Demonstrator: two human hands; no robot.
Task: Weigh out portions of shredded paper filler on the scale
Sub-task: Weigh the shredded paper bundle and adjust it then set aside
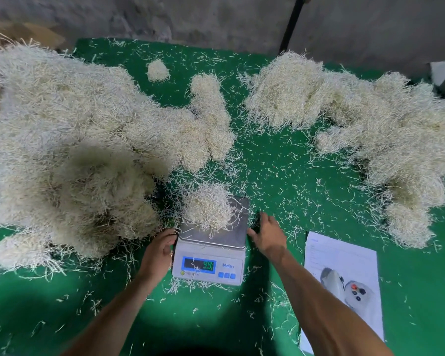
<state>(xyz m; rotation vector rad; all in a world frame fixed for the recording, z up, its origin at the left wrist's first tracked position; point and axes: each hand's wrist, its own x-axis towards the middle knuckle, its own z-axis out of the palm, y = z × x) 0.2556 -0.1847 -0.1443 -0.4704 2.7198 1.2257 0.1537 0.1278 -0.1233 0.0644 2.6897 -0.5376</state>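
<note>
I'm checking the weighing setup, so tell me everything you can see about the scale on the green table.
The scale is a small white plastic digital unit with a square metal-looking platform. A blue-framed display on its front shows green digits, roughly 95, too blurred to be sure. Blue buttons and a brand word sit beside it. A clump of shredded paper rests on the platform, toward its far left. The scale stands on the green table, strands scattered around it. The left hand touches its left side; the right hand is at its right edge.

Green table top [280, 160] has huge shredded-paper heaps left [62, 140] and right [370, 119], scale [211, 253] near middle, printed sheet [344, 273] near right, loose strands everywhere.
</note>
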